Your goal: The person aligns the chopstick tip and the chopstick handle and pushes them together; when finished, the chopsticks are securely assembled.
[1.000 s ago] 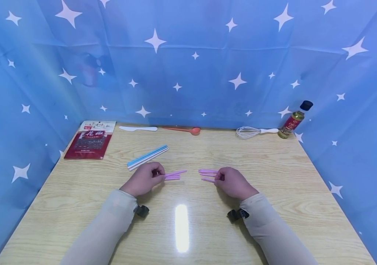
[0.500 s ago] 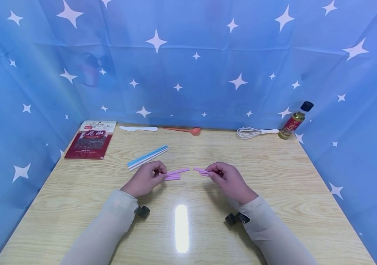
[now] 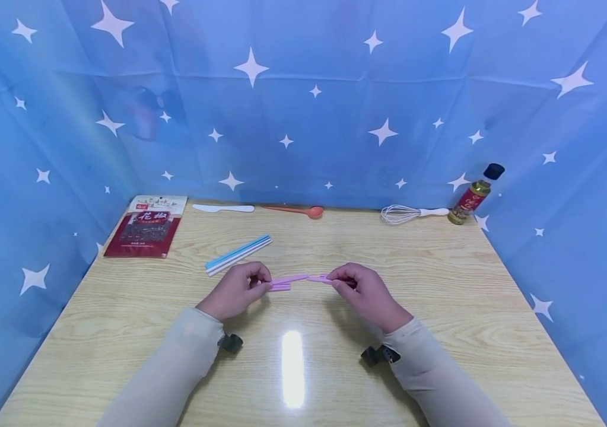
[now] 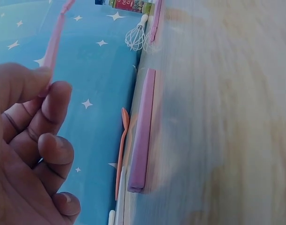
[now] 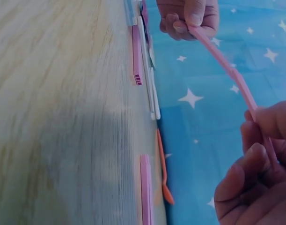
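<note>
My left hand [image 3: 236, 287] pinches a slim pink stick, which looks like a chopstick half [image 4: 54, 42], between thumb and forefinger. A second pink chopstick half [image 5: 246, 96] is held in the fingers of my right hand [image 3: 364, 290]. Their ends meet between the hands, with a slight bend at the joint in the right wrist view. Both are raised off the table. More pink chopstick halves [image 3: 280, 288] lie side by side on the table by the left hand. By the right hand lies another pink piece [image 5: 146, 187], partly covered by that hand in the head view.
Blue and white sticks [image 3: 238, 254] lie behind the left hand. Along the back edge are a red spice packet [image 3: 143, 228], a white knife [image 3: 223, 207], an orange spoon [image 3: 314, 211], a whisk [image 3: 401, 213] and an oil bottle [image 3: 471, 198]. A blue star-patterned curtain [image 3: 303, 95] surrounds the table.
My right hand has lifted a pink chopstick half from the table and moved left. The left hand's half has shifted slightly right, and the two ends now meet.
</note>
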`<move>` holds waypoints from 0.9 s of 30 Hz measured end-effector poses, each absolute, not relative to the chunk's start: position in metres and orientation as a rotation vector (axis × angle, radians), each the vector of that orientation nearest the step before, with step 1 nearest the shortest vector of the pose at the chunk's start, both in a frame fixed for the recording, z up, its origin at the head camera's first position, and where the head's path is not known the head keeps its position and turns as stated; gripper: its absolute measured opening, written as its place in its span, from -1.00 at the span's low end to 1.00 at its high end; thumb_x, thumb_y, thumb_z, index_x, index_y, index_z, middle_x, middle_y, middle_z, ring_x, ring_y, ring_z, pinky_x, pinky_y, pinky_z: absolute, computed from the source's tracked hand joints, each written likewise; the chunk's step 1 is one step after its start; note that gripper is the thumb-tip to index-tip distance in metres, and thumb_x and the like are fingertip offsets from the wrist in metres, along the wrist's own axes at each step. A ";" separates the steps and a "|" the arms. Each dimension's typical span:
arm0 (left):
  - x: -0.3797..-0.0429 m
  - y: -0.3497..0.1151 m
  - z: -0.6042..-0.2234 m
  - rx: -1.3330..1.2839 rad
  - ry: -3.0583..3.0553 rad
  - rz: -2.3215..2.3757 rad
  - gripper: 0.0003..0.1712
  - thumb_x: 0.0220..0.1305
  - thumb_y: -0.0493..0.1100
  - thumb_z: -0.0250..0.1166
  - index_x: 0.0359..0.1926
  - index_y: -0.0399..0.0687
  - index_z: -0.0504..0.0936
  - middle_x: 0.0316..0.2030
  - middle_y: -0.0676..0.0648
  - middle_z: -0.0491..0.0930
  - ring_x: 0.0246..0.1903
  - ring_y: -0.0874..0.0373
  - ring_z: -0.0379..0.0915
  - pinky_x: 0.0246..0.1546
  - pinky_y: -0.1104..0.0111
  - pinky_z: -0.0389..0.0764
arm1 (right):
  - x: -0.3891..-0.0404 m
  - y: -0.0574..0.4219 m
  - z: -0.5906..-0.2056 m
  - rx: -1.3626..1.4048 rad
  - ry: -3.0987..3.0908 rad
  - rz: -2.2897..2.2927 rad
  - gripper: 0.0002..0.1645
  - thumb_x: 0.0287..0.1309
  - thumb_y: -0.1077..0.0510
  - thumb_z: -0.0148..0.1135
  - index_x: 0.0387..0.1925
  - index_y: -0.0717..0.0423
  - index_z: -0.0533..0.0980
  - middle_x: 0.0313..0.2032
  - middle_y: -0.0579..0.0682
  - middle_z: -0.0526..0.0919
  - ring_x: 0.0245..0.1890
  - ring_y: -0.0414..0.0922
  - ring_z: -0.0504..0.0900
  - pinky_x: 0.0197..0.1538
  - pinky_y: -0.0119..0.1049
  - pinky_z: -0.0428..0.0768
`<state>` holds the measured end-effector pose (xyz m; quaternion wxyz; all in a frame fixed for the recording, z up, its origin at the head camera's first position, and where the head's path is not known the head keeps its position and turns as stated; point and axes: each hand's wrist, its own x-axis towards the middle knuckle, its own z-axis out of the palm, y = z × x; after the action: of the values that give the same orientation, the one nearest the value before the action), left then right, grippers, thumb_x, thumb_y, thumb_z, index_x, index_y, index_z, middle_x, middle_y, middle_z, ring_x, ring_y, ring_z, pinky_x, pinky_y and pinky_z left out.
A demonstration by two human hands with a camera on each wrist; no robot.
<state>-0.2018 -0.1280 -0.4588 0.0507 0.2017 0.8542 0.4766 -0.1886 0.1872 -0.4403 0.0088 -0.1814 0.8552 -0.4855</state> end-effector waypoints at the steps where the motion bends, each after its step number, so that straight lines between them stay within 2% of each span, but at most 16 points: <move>1: -0.202 -0.128 -0.459 0.615 2.598 1.452 -0.91 0.46 -0.24 0.34 -0.23 0.06 0.66 -0.35 0.08 0.56 -0.32 0.11 0.40 -0.33 0.39 0.43 | -0.189 0.187 -0.441 -0.568 2.677 -1.519 -0.89 0.43 0.28 0.30 -0.12 0.12 0.72 -0.35 0.04 0.65 -0.48 -0.23 0.42 -0.43 -0.41 0.42; 6: -0.202 -0.128 -0.459 0.610 2.607 1.454 -0.90 0.46 -0.23 0.34 -0.23 0.08 0.66 -0.36 0.08 0.56 -0.32 0.11 0.40 -0.33 0.38 0.42 | -0.190 0.188 -0.443 -0.564 2.696 -1.541 -0.88 0.43 0.30 0.29 -0.11 0.14 0.71 -0.30 0.15 0.70 -0.48 -0.23 0.43 -0.43 -0.40 0.43; 15: -0.202 -0.129 -0.460 0.632 2.611 1.457 -0.90 0.46 -0.24 0.34 -0.23 0.08 0.66 -0.36 0.10 0.57 -0.33 0.12 0.40 -0.34 0.39 0.42 | -0.190 0.189 -0.443 -0.580 2.671 -1.538 -0.86 0.43 0.31 0.28 -0.11 0.10 0.71 -0.39 -0.05 0.61 -0.51 -0.23 0.39 -0.46 -0.41 0.39; 27: -0.200 -0.128 -0.458 0.631 2.624 1.468 -0.90 0.45 -0.23 0.35 -0.24 0.09 0.67 -0.38 0.10 0.55 -0.33 0.11 0.39 -0.35 0.39 0.39 | -0.190 0.191 -0.440 -0.592 2.654 -1.512 -0.86 0.45 0.27 0.27 -0.08 0.19 0.71 -0.36 -0.05 0.61 -0.49 -0.20 0.40 -0.44 -0.39 0.41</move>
<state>-0.2002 -0.1275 -0.4582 0.0346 0.2054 0.8535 0.4776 -0.1897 0.1910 -0.4404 0.0151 -0.1901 0.8530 -0.4859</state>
